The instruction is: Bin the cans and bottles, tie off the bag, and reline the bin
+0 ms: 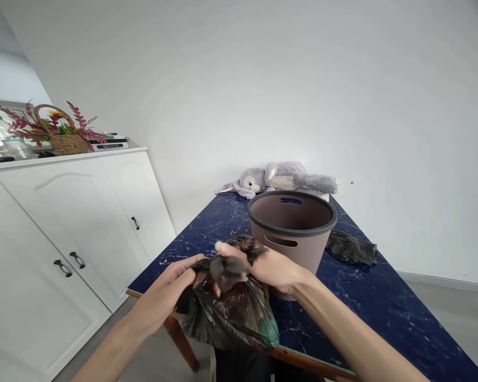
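Observation:
A filled black plastic garbage bag (231,318) hangs at the near edge of the table, its thin film stretched over contents that I cannot make out, one of them greenish. My left hand (171,284) pinches the bag's gathered top from the left. On the other side, my right hand (269,268) grips the bunched plastic, thumb pointing up and left. Just behind the right hand stands a brownish-pink trash can (310,249) with a dark rim and handle slots; its visible inner wall is bare. The bag partly hides the fingers of both hands.
A folded black plastic bag (351,248) lies right of the can on the blue marbled table (362,302). A grey plush rabbit (282,178) lies against the wall. To the left, a white cabinet (71,212) carries a flower basket (67,142) and a plastic bottle (3,130).

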Motion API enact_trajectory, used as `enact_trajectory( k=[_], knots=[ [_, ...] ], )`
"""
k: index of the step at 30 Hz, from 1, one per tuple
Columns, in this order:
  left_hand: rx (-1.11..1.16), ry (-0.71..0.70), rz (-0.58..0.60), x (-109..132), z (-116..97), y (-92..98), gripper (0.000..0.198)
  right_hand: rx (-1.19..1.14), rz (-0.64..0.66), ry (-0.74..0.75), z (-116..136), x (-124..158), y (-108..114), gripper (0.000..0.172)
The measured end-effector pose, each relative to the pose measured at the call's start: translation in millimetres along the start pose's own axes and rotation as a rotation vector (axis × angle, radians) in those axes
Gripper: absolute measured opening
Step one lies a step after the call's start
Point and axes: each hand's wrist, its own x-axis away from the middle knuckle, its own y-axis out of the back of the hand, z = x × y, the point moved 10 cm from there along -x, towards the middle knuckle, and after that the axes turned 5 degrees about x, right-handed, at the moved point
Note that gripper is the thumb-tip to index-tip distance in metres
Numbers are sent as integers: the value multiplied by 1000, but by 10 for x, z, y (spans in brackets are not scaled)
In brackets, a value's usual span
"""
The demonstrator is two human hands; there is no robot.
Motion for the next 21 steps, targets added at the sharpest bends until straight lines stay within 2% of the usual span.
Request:
enact_trajectory(
  k=[2, 4, 7, 10, 13, 15, 18, 21],
  knots=[
    [84, 51, -59, 14, 74, 55, 29, 97, 95, 87, 130, 47, -79, 44],
    [118, 66, -37, 23, 60, 5, 24, 183, 105, 189, 234, 81, -120, 37],
    [99, 8, 80, 41, -119, -183, 37, 410, -85, 381, 333, 125, -72, 26],
    [60, -81, 123, 75, -279, -281, 37, 657, -306, 504, 310, 179, -52, 30],
    [107, -79, 17, 80, -212, -178, 29, 805, -502, 567, 280, 236, -38, 28],
    [182, -23, -93, 67, -85, -63, 39, 899, -556, 622, 298, 263, -90, 31],
    [259, 49, -158, 12, 12, -17, 50, 1033, -511, 707, 330, 259, -236, 45],
    [315, 104, -198, -73, -6, -16, 57, 1118, -460, 745, 340, 242, -327, 51]
  ],
)
